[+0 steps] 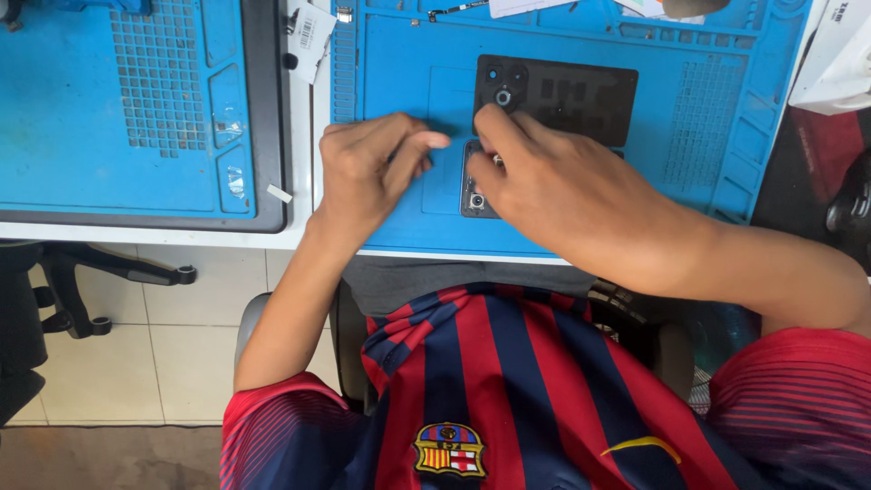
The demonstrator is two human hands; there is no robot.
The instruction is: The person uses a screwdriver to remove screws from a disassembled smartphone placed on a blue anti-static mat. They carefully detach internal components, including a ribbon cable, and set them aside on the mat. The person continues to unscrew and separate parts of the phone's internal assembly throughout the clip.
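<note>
Opened phone point(474, 195) lies on blue repair mat point(399, 209) on the table, mostly under right hand point(553, 186). Black back cover point(567, 95) sits just beyond it. Right fingers pinched at the phone's upper edge on a small part too tiny to identify. Left hand point(367, 172) loosely curled, holding nothing, resting on mat beside phone. Risk: pinch slips, part drops and is lost; phone unbraced, may shift.

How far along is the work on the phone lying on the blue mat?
Done: the dark rectangular back cover lies apart on the blue silicone work mat. In hand: the right hand pinches at the opened dark phone body; the left hand rests beside it. Left: the cover is not yet back on.
</note>
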